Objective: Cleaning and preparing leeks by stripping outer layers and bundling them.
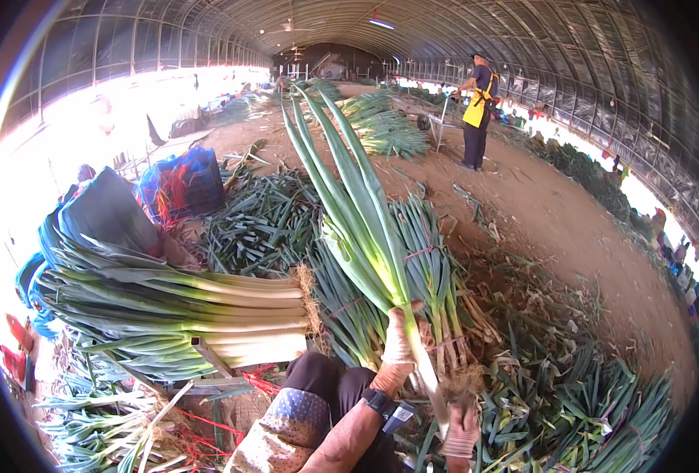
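Note:
A large green onion (412, 323) stands tilted in front of me, its leaves fanning up and away and its white stem running down toward the lower right. My left hand (397, 347), in a pale glove, is closed around the stem just below the leaves. Close beside the stem's lower end is my right hand (460, 432), in a striped glove; its fingers are too blurred to read. Left of my knees, a thick stack of green onions (247, 306) lies on a metal frame (211, 359), root ends toward me.
Tied green onion bundles (424, 268) lie just beyond my hands. Trimmed leaves (259, 221) are heaped ahead, more loose leaves (554, 394) at right. Blue net bags (105, 213) stand at left. Farther off, a person in a yellow apron (478, 108) stands by a cart (441, 122) on bare soil.

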### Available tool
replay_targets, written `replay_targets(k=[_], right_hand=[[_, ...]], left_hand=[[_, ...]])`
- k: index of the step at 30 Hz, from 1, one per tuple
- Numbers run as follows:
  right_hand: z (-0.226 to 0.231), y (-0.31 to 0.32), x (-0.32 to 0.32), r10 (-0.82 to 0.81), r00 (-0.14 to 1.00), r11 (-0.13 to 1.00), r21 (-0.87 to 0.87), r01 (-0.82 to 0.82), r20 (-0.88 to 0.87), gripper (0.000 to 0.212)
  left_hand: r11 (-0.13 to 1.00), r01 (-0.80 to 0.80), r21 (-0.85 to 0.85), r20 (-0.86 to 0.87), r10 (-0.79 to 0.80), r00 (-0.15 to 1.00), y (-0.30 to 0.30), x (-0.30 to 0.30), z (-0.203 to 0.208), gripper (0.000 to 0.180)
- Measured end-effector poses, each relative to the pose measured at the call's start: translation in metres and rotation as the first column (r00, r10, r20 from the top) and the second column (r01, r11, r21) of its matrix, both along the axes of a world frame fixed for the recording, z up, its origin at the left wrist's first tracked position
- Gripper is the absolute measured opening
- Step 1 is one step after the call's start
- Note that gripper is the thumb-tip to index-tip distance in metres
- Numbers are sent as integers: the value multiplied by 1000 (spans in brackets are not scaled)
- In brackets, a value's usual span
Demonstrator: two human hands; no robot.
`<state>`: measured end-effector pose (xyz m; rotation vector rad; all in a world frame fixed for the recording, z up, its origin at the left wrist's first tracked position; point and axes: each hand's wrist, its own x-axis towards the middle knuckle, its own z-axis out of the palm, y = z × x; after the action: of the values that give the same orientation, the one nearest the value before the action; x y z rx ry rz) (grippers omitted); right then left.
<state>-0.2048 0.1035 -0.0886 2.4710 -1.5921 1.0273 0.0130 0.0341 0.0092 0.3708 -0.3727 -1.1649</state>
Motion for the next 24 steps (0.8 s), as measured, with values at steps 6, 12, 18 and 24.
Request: replay_targets(k=[6,12,18,24], right_hand=[[-70,-3,-9,-267,911,943,279,180,313,20],[-41,2,-12,-262,698,863,485,-139,666,30],[-95,-28,-43,-58,983,813,564,147,-174,30],[-60,8,-120,-310,945,926,194,325,-106,15]], left_hand=[[975,27,219,-85,-9,996,-15,-28,-27,71],[968,65,244,-52,-54,997,9,-39,-14,76],[975,220,-42,-128,-223,966,5,7,3,71],[832,257,-491,24,-283,959,-30,30,-10,67]])
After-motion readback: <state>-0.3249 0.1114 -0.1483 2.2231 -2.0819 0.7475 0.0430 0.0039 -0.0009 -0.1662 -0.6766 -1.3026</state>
